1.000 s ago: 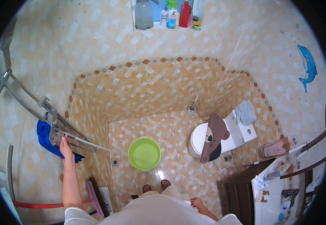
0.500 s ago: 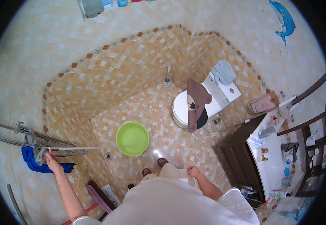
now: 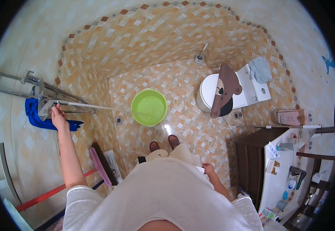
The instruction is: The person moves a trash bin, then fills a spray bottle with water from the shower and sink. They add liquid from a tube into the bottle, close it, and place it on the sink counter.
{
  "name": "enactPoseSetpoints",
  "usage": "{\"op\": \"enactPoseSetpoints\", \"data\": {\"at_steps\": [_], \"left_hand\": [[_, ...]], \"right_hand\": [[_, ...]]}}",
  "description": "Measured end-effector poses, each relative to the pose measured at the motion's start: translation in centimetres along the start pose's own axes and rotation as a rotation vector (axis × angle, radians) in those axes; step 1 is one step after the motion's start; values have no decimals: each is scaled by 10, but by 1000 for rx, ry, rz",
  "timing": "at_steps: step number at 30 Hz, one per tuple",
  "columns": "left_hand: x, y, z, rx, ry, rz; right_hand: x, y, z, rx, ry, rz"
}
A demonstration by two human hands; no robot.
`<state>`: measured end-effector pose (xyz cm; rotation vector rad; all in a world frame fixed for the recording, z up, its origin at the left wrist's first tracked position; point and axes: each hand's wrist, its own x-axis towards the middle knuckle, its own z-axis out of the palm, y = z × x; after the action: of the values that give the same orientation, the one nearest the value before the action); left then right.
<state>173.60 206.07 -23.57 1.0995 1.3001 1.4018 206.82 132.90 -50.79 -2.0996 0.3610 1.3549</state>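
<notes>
At the left wall, my left hand (image 3: pixel 59 116) reaches up with its fingers closed on the metal lever of the shower faucet (image 3: pixel 44 109). A pale, thin stream or spout (image 3: pixel 90 105) runs from the faucet toward a round green basin (image 3: pixel 136 115) on the floor, and a faint streak continues into it. Shallow water seems to lie in the basin. A dark blue cloth (image 3: pixel 34 119) hangs below the faucet. My right hand (image 3: pixel 208 168) hangs beside my pale trousers, its fingers curled against the fabric; whether they pinch it is hidden.
A white toilet (image 3: pixel 205 94) with a brown bear-shaped cover (image 3: pixel 227 90) and a grey cloth (image 3: pixel 260 70) stands right. A toilet brush (image 3: pixel 200 58) stands by the wall. The dark washstand (image 3: pixel 250 158) is at right. A pink broom (image 3: pixel 99 165) leans at lower left, near a floor drain (image 3: pixel 118 120).
The view has tilted down, so the basin and toilet sit higher. My left hand stays at the faucet, its fingers more curled. My right hand remains by my trousers.
</notes>
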Motion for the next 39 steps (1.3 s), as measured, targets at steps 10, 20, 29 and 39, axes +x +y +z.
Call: {"op": "enactPoseSetpoints", "data": {"at_steps": [10, 20, 29, 39], "left_hand": [[-10, 10, 8, -10, 12, -31], [-13, 15, 10, -18, 52, -59], [-11, 15, 10, -2, 67, -83], [-9, 13, 8, 1, 76, -78]], "right_hand": [[21, -33, -1, -14, -9, -63], [22, -39, -3, -64, -66, -56], [19, -30, -10, -65, -70, -61], [16, -31, -7, -48, -79, -46]]}}
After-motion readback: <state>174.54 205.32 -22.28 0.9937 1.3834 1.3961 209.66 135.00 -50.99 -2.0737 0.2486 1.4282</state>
